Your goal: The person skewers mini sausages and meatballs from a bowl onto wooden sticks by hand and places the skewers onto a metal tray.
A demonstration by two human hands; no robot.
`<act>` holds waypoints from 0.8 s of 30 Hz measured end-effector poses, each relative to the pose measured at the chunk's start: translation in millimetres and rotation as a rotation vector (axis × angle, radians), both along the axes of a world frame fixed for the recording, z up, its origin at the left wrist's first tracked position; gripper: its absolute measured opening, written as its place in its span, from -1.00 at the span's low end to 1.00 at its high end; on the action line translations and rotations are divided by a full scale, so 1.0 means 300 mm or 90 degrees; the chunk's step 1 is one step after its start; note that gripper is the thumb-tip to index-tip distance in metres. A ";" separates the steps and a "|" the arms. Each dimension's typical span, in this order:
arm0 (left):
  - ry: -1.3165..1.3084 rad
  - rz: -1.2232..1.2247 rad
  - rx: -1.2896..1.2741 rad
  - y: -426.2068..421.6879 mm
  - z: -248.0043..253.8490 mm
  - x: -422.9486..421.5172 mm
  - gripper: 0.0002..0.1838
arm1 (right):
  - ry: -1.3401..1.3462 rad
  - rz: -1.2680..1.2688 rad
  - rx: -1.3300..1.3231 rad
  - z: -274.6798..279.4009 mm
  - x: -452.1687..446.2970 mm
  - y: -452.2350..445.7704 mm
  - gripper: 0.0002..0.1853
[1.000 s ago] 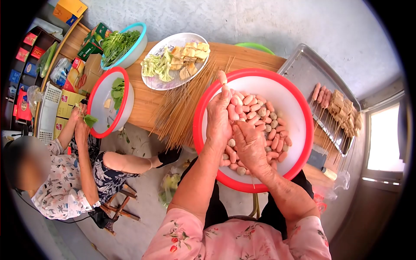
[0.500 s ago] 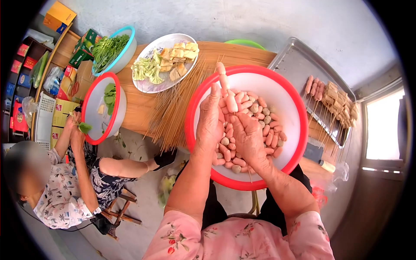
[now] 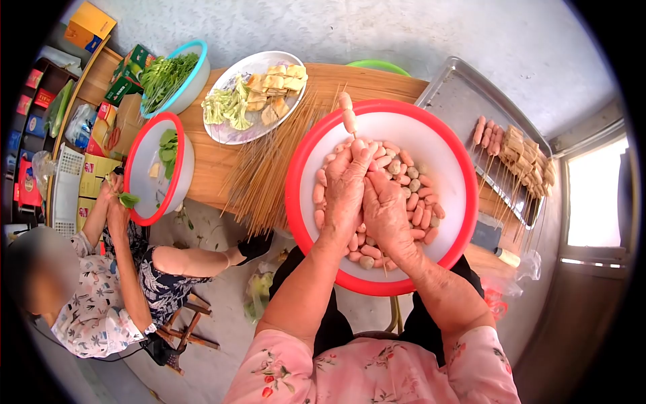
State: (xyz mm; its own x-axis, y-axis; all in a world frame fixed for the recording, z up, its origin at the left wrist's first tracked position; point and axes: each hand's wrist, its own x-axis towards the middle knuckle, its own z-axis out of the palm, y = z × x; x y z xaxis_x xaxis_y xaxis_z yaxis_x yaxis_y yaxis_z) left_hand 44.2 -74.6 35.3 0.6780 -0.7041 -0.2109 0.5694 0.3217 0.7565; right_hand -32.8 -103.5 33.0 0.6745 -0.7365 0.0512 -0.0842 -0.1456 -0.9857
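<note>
Over a white basin with a red rim [image 3: 467, 195], both my hands are close together. My left hand [image 3: 346, 182] is closed around a sausage skewer, whose top two small sausages [image 3: 348, 113] stick out above the fingers near the far rim. My right hand [image 3: 387, 207] is closed beside it, around the lower part of the skewer; its thin stick end shows below the palm. Loose small sausages [image 3: 426, 217] and greyish balls [image 3: 414, 185] lie in the basin under and around my hands.
Bare skewers [image 3: 259, 188] lie left of the basin. Beyond is an oval plate [image 3: 229, 137] of food. A metal tray [image 3: 447, 87] at right holds finished skewers [image 3: 525, 158]. A co-worker [image 3: 101, 289] sits at left by another red-rimmed basin [image 3: 146, 221]. A knife [image 3: 486, 236] lies at right.
My left hand has risen and closed around the skewer, covering the lower sausages that showed half a second ago. The view has shifted slightly since one second ago.
</note>
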 end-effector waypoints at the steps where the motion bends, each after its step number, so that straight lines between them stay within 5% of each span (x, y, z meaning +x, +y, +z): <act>1: -0.048 -0.002 0.024 0.007 -0.016 0.010 -0.76 | -0.001 0.001 0.000 0.009 -0.002 0.001 -0.86; 16: -0.089 -0.003 0.039 0.009 -0.006 0.025 -0.73 | -0.013 0.012 -0.010 0.013 -0.008 0.019 -0.85; 19: -0.066 -0.023 0.021 0.000 0.015 0.032 -0.78 | -0.134 -0.036 0.113 -0.017 0.005 0.011 -0.83; 24: -0.065 -0.061 0.022 0.013 0.004 0.036 -0.75 | 0.009 0.053 0.115 0.011 -0.034 -0.020 -0.78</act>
State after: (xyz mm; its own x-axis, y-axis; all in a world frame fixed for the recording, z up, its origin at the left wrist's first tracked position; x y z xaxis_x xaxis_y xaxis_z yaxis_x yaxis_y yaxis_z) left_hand 55.0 -70.5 36.4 0.6268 -0.7605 -0.1695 0.5159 0.2420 0.8218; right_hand -42.9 -109.4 36.3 0.7330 -0.6747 -0.0868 -0.0933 0.0268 -0.9953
